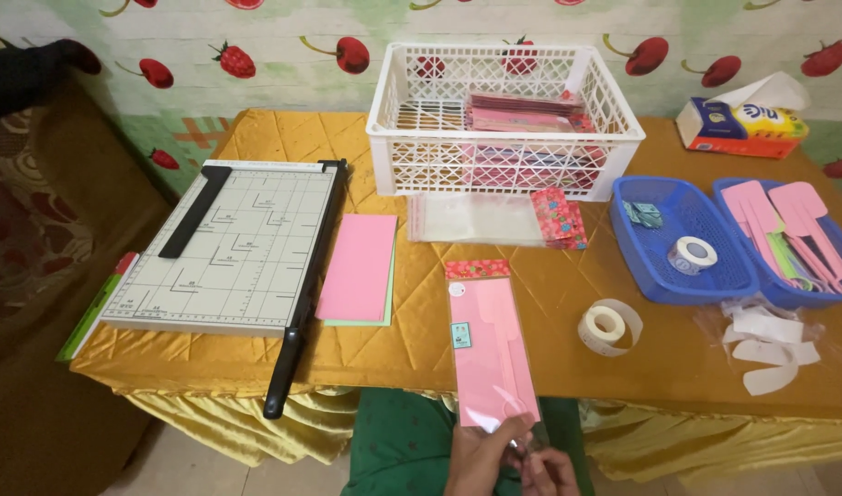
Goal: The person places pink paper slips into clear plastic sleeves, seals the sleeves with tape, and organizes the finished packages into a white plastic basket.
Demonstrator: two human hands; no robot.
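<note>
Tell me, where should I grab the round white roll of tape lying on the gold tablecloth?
Pinch the round white roll of tape across its outer rim, coming from above. It lies flat on the gold tablecloth with its hole up and open cloth around it, so fingers probably fit either side.

We are seeing a gold-clothed table point(568, 285) bearing a paper cutter point(228, 248), pink sheets point(359, 266), a white basket point(504, 119), two blue trays point(683, 243), tape rolls point(609, 326), a tissue box point(740, 127) and what are possibly backing strips point(770, 344).
</note>
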